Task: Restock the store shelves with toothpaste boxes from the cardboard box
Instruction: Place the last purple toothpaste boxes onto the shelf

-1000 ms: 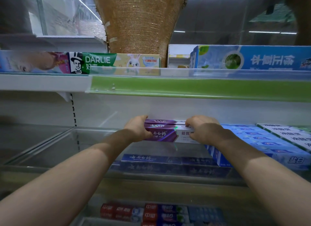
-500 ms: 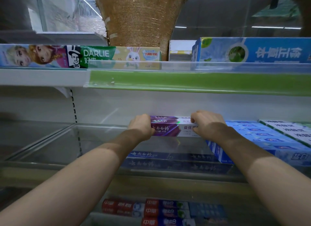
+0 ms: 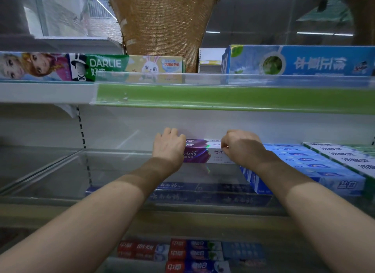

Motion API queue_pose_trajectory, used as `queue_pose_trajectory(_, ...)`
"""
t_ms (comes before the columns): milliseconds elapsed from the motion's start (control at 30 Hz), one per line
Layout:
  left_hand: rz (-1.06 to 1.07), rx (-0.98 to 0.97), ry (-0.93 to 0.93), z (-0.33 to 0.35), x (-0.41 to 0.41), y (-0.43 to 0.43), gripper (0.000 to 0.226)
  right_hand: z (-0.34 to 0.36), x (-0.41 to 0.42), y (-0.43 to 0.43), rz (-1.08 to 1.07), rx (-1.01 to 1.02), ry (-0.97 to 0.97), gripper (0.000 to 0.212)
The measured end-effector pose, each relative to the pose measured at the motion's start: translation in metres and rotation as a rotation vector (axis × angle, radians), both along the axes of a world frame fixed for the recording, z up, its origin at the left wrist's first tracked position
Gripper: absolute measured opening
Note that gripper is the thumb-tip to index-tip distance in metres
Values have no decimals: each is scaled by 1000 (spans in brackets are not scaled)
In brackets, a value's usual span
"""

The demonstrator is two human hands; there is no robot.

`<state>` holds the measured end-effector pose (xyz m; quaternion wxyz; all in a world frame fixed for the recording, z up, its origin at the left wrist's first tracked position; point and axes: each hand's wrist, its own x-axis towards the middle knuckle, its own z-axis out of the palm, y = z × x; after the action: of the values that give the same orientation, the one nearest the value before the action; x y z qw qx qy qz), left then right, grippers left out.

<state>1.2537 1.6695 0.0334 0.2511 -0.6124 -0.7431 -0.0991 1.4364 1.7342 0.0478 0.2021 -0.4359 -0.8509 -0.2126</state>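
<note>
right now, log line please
step: shelving | item: purple cardboard toothpaste boxes | left hand: against left end | right hand: curled over right end | at: clear glass shelf

The left hand (image 3: 169, 148) and right hand (image 3: 243, 150) grip the ends of stacked purple toothpaste boxes (image 3: 199, 154) on the glass shelf (image 3: 121, 171), beside blue boxes (image 3: 304, 163).

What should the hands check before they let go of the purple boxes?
1. Ends of the purple boxes touched by left hand and right hand: ok.
2. Boxes down on the glass shelf: ok, it looks so.
3. Pushed fully back to the wall: cannot tell.
4. Snug against the blue boxes: cannot tell, the right hand hides the gap.
5. Stack edges lined up: cannot tell, the hands cover the ends.
</note>
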Motion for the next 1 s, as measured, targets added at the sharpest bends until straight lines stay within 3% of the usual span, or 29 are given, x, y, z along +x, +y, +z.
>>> queue_pose_trajectory(167,-26,-7,-47,-1,7,0,18,-9,-3,-3,20,-11,11,20)
queue_pose_trajectory(333,-31,-53,-70,8,16,-8,27,-6,-1,-14,42,-106,-5,20)
queue_pose_trajectory(567,-224,106,-126,16,72,-45,19,10,40,-62,60,-47,59,25)
queue_pose_trajectory(767,-340,86,-89,29,130,-65,16,14,86,-93,-40,-98,70,24)
queue_pose_trajectory(1000,-640,81,-76,30,194,-80,15,16,158,-157,-270,-57,41,20)
